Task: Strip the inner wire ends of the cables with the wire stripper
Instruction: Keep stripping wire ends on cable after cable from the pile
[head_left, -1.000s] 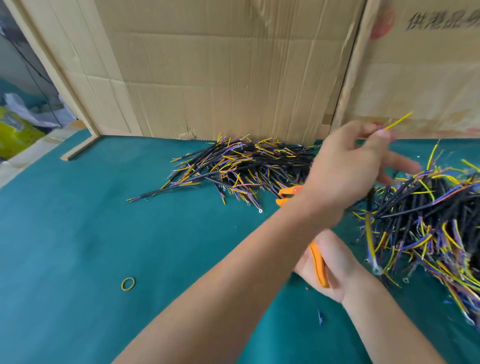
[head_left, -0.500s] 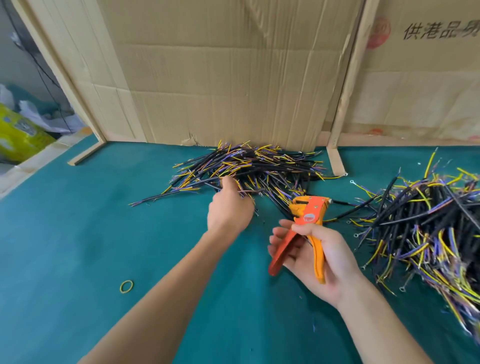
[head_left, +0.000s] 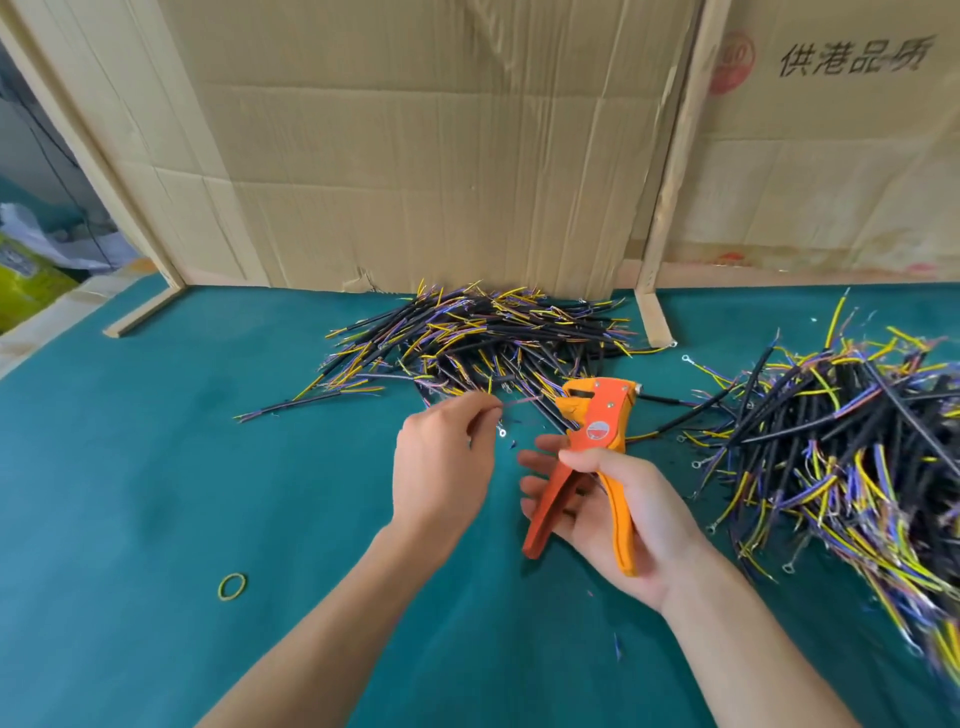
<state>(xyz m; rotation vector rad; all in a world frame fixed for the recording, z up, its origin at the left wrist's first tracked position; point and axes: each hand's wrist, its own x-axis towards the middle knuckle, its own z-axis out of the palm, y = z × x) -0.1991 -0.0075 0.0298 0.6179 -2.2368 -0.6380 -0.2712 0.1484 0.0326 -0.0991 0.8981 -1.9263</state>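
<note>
Left hand (head_left: 441, 467) back from the middle pile (head_left: 483, 338), fingers now pinching one thin wire (head_left: 514, 402) toward the wire stripper (head_left: 592, 452); right hand (head_left: 618, 519) grips its handles, ready to strip

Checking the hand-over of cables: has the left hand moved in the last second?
Yes. The left hand has come back from the right pile to beside the stripper, pinching a thin wire.

The left hand (head_left: 441, 467) pinches a thin wire (head_left: 514, 401) beside the orange wire stripper (head_left: 592, 462) gripped by the right hand (head_left: 618, 519).
</note>
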